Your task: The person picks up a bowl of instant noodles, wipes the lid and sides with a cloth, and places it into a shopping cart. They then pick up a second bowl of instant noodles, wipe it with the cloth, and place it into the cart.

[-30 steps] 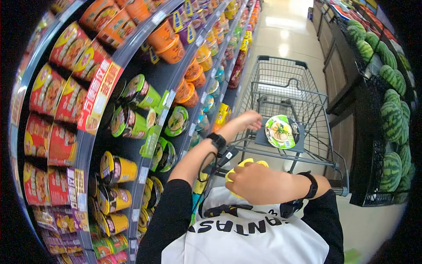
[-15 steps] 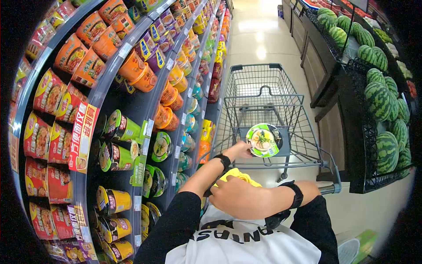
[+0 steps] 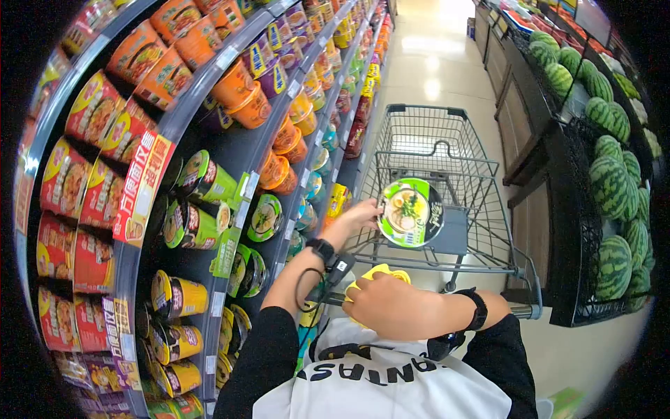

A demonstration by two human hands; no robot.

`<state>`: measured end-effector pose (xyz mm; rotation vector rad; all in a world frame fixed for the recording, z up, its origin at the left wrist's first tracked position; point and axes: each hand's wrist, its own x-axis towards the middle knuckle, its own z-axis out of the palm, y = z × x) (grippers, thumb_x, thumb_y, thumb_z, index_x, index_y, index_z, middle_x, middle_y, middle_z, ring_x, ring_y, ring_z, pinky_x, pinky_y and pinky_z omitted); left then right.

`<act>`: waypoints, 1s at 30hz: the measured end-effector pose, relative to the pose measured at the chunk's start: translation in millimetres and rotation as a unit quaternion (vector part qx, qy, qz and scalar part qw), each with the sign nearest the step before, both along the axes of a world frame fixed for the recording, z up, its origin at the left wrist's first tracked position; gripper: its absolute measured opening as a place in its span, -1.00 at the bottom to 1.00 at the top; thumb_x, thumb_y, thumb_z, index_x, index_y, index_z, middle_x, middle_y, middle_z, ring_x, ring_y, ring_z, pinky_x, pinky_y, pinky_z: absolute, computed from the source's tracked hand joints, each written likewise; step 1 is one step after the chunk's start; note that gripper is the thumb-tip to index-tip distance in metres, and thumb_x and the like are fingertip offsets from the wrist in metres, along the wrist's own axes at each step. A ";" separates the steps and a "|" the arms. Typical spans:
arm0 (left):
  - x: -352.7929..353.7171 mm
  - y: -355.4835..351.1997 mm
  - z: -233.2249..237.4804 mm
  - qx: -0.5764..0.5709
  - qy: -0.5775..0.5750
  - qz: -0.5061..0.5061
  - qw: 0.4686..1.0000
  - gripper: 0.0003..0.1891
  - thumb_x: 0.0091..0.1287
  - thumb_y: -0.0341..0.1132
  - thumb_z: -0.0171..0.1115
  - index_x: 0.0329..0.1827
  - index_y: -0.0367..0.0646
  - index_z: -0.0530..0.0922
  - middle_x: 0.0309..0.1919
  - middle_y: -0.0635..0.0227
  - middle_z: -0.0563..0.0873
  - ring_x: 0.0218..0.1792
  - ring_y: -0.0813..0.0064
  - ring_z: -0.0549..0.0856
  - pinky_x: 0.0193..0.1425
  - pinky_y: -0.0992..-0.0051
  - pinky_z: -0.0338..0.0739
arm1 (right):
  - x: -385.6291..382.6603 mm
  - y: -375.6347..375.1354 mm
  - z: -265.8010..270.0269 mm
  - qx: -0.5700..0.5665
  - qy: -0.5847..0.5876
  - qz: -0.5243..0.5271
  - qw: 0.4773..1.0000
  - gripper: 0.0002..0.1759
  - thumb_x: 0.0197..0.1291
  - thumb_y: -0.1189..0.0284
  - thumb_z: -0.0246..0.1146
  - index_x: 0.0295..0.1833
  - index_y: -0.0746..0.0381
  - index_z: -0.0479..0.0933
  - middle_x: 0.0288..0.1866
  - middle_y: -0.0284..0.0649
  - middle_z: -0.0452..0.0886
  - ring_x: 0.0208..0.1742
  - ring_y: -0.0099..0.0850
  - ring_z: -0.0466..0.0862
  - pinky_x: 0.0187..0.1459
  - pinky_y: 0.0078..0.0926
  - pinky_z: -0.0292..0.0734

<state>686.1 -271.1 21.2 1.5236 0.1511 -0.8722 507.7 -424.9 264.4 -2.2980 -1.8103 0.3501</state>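
Note:
My left hand [image 3: 361,215] grips a green-and-black cup of instant noodles [image 3: 410,212] by its left edge, thumb and fingers closed on the rim. The lid, printed with a bowl of noodles, faces up toward me, over the near end of a wire shopping cart [image 3: 488,167]. Close to my chest, my right hand [image 3: 384,305] curls over a yellow thing with a wavy edge [image 3: 392,271]; its underside is hidden by the hand. That hand lies across the line of the cart handle [image 3: 528,312]. Both wrists wear black bands, and a cable hangs by the left one.
Shelves of instant noodles fill the left side, with green cups [image 3: 202,227] and yellow cups [image 3: 178,295] nearest. A red-and-yellow price sign [image 3: 143,188] sticks out from a shelf edge. Watermelons [image 3: 608,187] lie on a black stand to the right. A tiled aisle [image 3: 429,70] runs ahead.
My left hand has drawn the noodle cup nearer, and its lid has turned and looks larger. The right hand stays on the yellow thing. The whole view has shifted a little.

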 end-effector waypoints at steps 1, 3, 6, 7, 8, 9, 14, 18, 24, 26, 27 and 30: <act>-2.2 18.2 10.1 -0.025 -0.003 0.025 0.999 -0.80 0.32 -0.38 -0.05 -0.04 -0.23 0.37 -0.15 0.24 0.58 -0.17 0.35 0.63 -0.14 0.29 0.58 | -1.1 1.0 -7.4 0.032 -0.011 -0.001 0.999 -0.74 -0.24 0.47 0.26 -0.31 0.30 0.52 -0.32 -0.18 0.53 -0.20 -0.31 0.56 -0.27 -0.42 0.47; -8.6 52.7 36.3 -0.082 -0.009 0.059 0.995 -0.74 0.32 -0.37 -0.05 0.04 -0.22 0.35 -0.11 0.21 0.56 -0.10 0.28 0.61 0.00 0.21 0.52 | -1.2 2.8 -12.3 0.062 -0.012 0.005 0.998 -0.76 -0.26 0.48 0.26 -0.35 0.31 0.54 -0.37 -0.18 0.54 -0.25 -0.31 0.57 -0.31 -0.42 0.47; -33.8 95.5 79.0 -0.072 -0.047 0.149 0.985 -0.71 0.34 -0.35 -0.07 0.09 -0.24 0.32 -0.04 0.17 0.53 -0.05 0.24 0.58 0.02 0.17 0.51 | -0.4 6.1 -12.1 0.049 0.013 0.022 0.998 -0.73 -0.25 0.50 0.25 -0.31 0.33 0.52 -0.35 -0.15 0.54 -0.23 -0.28 0.57 -0.30 -0.38 0.47; -39.1 112.5 79.1 -0.070 -0.058 0.172 0.981 -0.70 0.35 -0.34 -0.07 0.10 -0.24 0.31 -0.01 0.17 0.52 -0.03 0.23 0.58 0.02 0.16 0.51 | -0.2 7.0 -11.5 0.041 0.016 0.026 0.999 -0.72 -0.25 0.50 0.25 -0.29 0.34 0.51 -0.34 -0.15 0.54 -0.23 -0.27 0.57 -0.30 -0.38 0.47; -45.5 128.9 77.9 -0.068 -0.069 0.195 0.976 -0.70 0.35 -0.33 -0.08 0.10 -0.24 0.31 0.01 0.16 0.51 -0.02 0.21 0.57 0.03 0.15 0.51 | -0.3 8.2 -10.9 0.033 0.019 0.029 0.999 -0.71 -0.25 0.51 0.25 -0.28 0.34 0.51 -0.33 -0.14 0.54 -0.22 -0.27 0.57 -0.30 -0.37 0.48; -51.7 146.5 72.6 -0.066 -0.074 0.218 0.971 -0.69 0.36 -0.30 -0.08 0.10 -0.26 0.31 0.04 0.11 0.49 0.02 0.16 0.54 0.08 0.09 0.47 | -0.3 9.2 -7.9 0.015 0.029 0.030 0.999 -0.70 -0.22 0.52 0.23 -0.24 0.33 0.50 -0.29 -0.14 0.53 -0.18 -0.26 0.56 -0.25 -0.36 0.48; -77.4 239.3 16.6 -0.147 -0.071 0.308 0.937 -0.70 0.38 -0.32 -0.13 0.08 -0.31 0.31 -0.01 0.05 0.50 -0.01 0.09 0.55 0.11 0.04 0.46 | 0.1 10.9 -2.9 -0.005 0.052 0.027 0.998 -0.68 -0.16 0.54 0.19 -0.16 0.31 0.48 -0.23 -0.13 0.52 -0.10 -0.23 0.54 -0.16 -0.34 0.50; -97.3 264.9 19.5 -0.112 -0.042 0.389 0.914 -0.67 0.39 -0.34 -0.16 0.13 -0.35 0.30 0.04 0.02 0.48 -0.03 0.10 0.56 0.07 0.07 0.51 | 1.4 13.5 -11.6 -0.015 0.045 0.031 0.998 -0.69 -0.14 0.53 0.17 -0.17 0.31 0.48 -0.26 -0.14 0.53 -0.12 -0.24 0.55 -0.16 -0.35 0.50; -98.0 277.2 37.9 0.039 -0.038 0.432 0.900 -0.67 0.39 -0.33 -0.13 0.10 -0.37 0.27 0.01 0.01 0.48 -0.04 0.12 0.57 -0.01 0.10 0.57 | 4.4 15.2 -11.2 -0.020 0.040 0.034 0.998 -0.72 -0.12 0.52 0.16 -0.19 0.31 0.47 -0.28 -0.16 0.53 -0.15 -0.26 0.55 -0.17 -0.38 0.49; -98.1 270.8 43.2 0.076 -0.037 0.446 0.891 -0.64 0.40 -0.27 -0.15 0.13 -0.36 0.22 -0.05 0.05 0.50 -0.15 0.18 0.61 -0.08 0.16 0.60 | 4.6 15.7 -13.1 -0.025 0.030 0.032 0.999 -0.73 -0.12 0.52 0.16 -0.20 0.31 0.47 -0.29 -0.17 0.52 -0.16 -0.27 0.55 -0.16 -0.39 0.49; -98.0 267.7 39.2 0.092 -0.051 0.477 0.872 -0.61 0.40 -0.26 -0.15 0.17 -0.35 0.17 -0.07 0.05 0.51 -0.18 0.20 0.61 -0.11 0.17 0.60 | 5.0 15.7 -13.3 -0.028 0.031 0.032 0.999 -0.73 -0.13 0.52 0.16 -0.20 0.31 0.47 -0.29 -0.17 0.52 -0.16 -0.27 0.55 -0.16 -0.39 0.49; -96.4 260.2 23.8 0.152 -0.089 0.561 0.809 -0.45 0.40 -0.20 -0.16 0.34 -0.25 -0.08 -0.15 0.09 0.52 -0.31 0.27 0.60 -0.23 0.24 0.60 | 7.5 18.1 -11.4 -0.035 0.034 0.032 0.998 -0.72 -0.13 0.52 0.17 -0.20 0.30 0.47 -0.29 -0.17 0.52 -0.16 -0.27 0.55 -0.15 -0.38 0.48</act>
